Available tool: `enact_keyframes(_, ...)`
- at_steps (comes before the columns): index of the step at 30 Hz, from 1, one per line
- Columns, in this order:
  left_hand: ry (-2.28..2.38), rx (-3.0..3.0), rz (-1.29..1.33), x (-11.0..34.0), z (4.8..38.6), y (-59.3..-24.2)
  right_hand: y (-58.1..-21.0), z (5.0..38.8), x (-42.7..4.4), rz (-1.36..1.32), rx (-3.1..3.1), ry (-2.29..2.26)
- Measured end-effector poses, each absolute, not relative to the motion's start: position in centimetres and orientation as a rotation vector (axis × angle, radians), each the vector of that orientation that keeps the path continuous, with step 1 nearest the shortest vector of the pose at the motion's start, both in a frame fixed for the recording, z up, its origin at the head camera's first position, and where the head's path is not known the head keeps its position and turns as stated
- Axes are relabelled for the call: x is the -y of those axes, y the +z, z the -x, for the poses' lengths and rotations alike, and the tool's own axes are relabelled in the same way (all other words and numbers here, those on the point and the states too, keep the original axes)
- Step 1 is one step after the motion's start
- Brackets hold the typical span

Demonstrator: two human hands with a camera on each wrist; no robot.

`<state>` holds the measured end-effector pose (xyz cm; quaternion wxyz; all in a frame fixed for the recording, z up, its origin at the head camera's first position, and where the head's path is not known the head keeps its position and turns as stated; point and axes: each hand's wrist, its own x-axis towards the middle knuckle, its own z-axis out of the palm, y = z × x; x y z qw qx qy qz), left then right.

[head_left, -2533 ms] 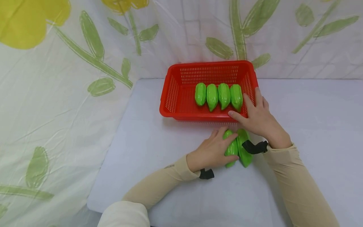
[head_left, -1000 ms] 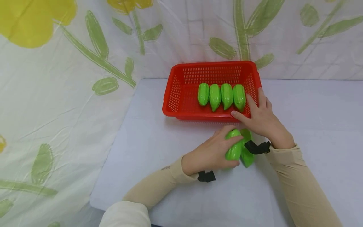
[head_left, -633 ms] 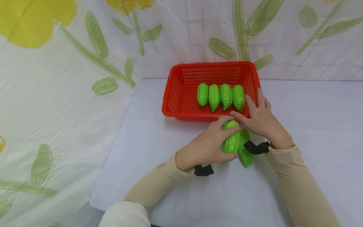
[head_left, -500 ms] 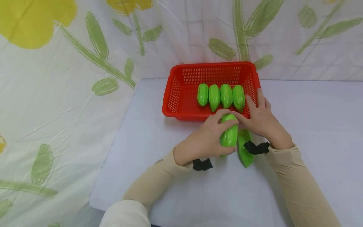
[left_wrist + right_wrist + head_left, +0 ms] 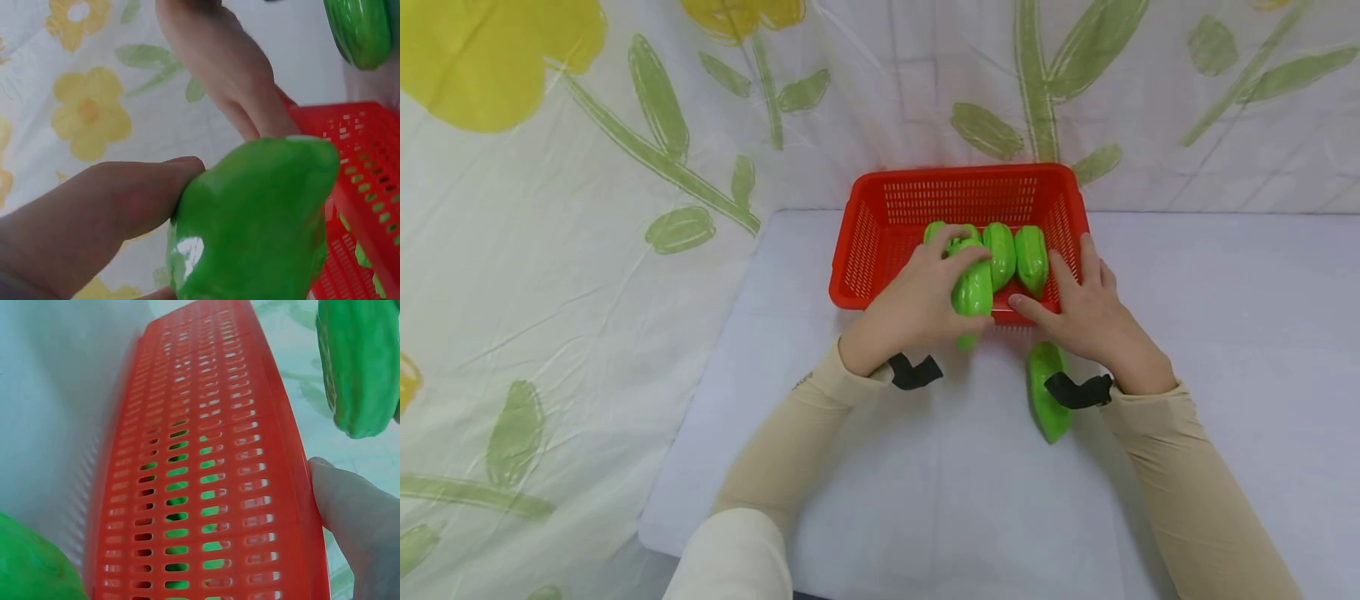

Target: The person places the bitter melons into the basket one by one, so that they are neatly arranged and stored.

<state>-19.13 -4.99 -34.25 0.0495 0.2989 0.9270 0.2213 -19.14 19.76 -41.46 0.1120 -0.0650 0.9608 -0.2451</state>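
Note:
My left hand (image 5: 917,302) grips a glossy green ridged fruit (image 5: 973,292) with a tapered end, held above the front rim of the red basket (image 5: 880,305). In the left wrist view this same fruit (image 5: 250,219) fills the middle, with the thumb against its side. My right hand (image 5: 1096,321) rests on the basket's front right corner, fingers spread over the rim. Inside, several like fruits (image 5: 1031,257) stand in a row, the left ones partly hidden behind my left hand. One more fruit (image 5: 1047,396) lies on the table beneath my right wrist.
The white table (image 5: 880,492) carries the basket near its back edge. Behind and to the left hangs a flower-patterned cloth (image 5: 587,250). A black strap piece (image 5: 1078,390) juts from the right wrist, another (image 5: 915,372) from the left.
My left hand has lifted the fruit off the table, from beside the other one, and carried it forward and left over the basket. The right hand has stayed at the basket's corner.

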Motion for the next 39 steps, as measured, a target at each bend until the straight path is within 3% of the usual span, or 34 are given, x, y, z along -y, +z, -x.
enact_keyframes(20,0.619,-2.815,-0.701,7.1,26.7,-32.6,-41.3,19.2,-19.9,0.182,-2.803,-0.715)
enact_keyframes(39,0.548,-2.738,-0.556,9.3,32.5,-35.8,-41.5,19.2,-19.9,0.191,-2.813,-0.716)
